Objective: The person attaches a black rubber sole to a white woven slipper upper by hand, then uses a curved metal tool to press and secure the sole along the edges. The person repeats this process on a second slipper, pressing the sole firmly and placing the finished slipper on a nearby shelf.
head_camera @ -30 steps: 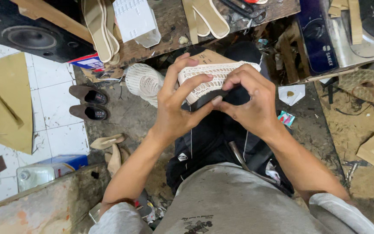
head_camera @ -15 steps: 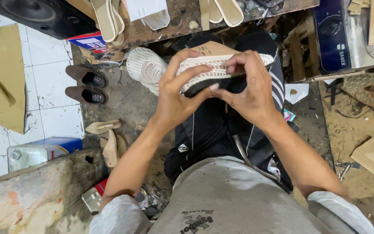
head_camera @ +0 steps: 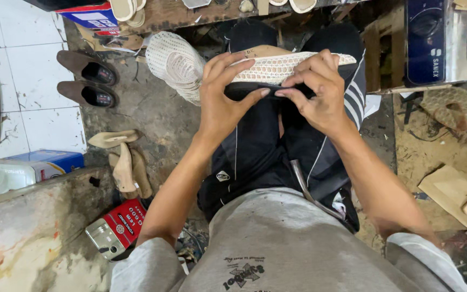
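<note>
A shoe last wrapped in a cream woven mesh upper [head_camera: 277,67] lies sideways across my knees, its tan insole side facing up. My left hand [head_camera: 222,97] grips its left part, fingers spread over the top and thumb underneath. My right hand [head_camera: 320,92] grips the right part, with fingers curled over the mesh edge and thumb pressing at the lower rim. Both thumbs nearly meet at the middle, under the shoe. A metal tool [head_camera: 309,189] rests on my lap against the black trousers.
A stack of cream mesh uppers [head_camera: 177,62] lies on the floor at left. Brown slip-on shoes [head_camera: 85,78], wooden lasts [head_camera: 125,162], a red tin [head_camera: 117,227], a plastic jug [head_camera: 6,176], a workbench edge [head_camera: 190,13] above, cardboard [head_camera: 452,194] at right.
The view has dipped toward my lap, so the bench has slid up out of frame. My hands have kept hold of the shoe, thumbs shifting along its lower rim.
</note>
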`<state>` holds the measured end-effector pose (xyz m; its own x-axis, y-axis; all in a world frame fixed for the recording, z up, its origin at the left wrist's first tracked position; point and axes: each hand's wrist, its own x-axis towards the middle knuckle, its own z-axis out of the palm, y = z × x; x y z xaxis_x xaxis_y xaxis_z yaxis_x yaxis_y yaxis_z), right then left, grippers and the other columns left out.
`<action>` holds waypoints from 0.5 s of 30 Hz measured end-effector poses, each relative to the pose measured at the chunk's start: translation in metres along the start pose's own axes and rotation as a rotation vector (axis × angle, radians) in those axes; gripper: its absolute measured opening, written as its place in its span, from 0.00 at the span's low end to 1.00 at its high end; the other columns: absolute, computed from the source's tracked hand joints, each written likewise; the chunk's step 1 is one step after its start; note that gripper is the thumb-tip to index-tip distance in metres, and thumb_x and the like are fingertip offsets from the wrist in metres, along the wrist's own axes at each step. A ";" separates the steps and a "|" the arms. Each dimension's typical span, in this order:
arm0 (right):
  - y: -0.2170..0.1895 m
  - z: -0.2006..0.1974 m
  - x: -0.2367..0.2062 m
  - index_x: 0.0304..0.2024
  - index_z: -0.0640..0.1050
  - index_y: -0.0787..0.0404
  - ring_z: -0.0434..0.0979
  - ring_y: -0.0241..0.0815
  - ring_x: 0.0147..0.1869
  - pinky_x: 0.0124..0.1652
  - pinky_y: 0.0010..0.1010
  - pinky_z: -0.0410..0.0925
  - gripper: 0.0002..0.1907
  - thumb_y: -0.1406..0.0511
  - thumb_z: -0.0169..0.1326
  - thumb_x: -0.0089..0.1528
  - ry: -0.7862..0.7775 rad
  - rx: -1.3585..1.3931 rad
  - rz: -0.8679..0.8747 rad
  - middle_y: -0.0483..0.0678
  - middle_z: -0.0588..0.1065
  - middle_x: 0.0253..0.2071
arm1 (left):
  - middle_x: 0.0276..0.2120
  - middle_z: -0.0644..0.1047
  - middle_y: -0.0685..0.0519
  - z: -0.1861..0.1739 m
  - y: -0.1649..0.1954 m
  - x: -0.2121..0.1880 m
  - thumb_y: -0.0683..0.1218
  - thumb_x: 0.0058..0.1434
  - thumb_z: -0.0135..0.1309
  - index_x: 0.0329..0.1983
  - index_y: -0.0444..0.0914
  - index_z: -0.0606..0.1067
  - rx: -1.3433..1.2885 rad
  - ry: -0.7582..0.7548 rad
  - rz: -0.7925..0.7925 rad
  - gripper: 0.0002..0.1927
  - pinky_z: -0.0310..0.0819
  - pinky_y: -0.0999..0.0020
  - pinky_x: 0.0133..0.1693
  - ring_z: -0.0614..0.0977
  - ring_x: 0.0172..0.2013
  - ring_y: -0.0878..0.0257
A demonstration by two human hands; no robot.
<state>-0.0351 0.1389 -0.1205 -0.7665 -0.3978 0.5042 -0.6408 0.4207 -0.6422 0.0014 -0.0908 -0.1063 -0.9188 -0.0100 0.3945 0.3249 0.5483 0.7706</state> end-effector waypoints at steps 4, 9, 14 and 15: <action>0.001 0.002 0.002 0.39 0.84 0.62 0.71 0.47 0.48 0.48 0.35 0.63 0.13 0.69 0.75 0.55 0.014 0.029 0.031 0.47 0.74 0.39 | 0.57 0.78 0.51 0.004 -0.009 -0.005 0.43 0.49 0.77 0.54 0.41 0.80 -0.021 0.018 -0.021 0.28 0.67 0.55 0.66 0.73 0.64 0.49; -0.008 0.008 0.005 0.39 0.83 0.62 0.70 0.49 0.48 0.47 0.36 0.63 0.15 0.68 0.77 0.55 0.065 -0.076 0.010 0.48 0.73 0.40 | 0.56 0.78 0.53 0.012 -0.017 -0.009 0.43 0.51 0.76 0.51 0.41 0.80 -0.023 0.081 -0.046 0.25 0.68 0.56 0.66 0.73 0.64 0.50; -0.011 -0.022 0.001 0.44 0.80 0.65 0.69 0.54 0.52 0.51 0.44 0.63 0.21 0.67 0.76 0.53 -0.052 -0.315 -0.045 0.52 0.70 0.46 | 0.59 0.78 0.52 0.016 -0.014 -0.015 0.47 0.54 0.74 0.52 0.42 0.79 0.098 0.039 -0.029 0.24 0.65 0.53 0.68 0.73 0.66 0.51; -0.011 -0.028 -0.001 0.44 0.80 0.64 0.69 0.55 0.52 0.51 0.45 0.63 0.21 0.68 0.75 0.53 -0.096 -0.383 -0.059 0.52 0.71 0.46 | 0.59 0.77 0.51 0.017 -0.013 -0.016 0.48 0.55 0.73 0.54 0.41 0.78 0.177 0.023 0.003 0.24 0.60 0.49 0.68 0.73 0.66 0.50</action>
<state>-0.0285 0.1578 -0.0982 -0.7318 -0.4976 0.4657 -0.6675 0.6612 -0.3424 0.0086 -0.0837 -0.1308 -0.9121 -0.0260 0.4092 0.2811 0.6871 0.6700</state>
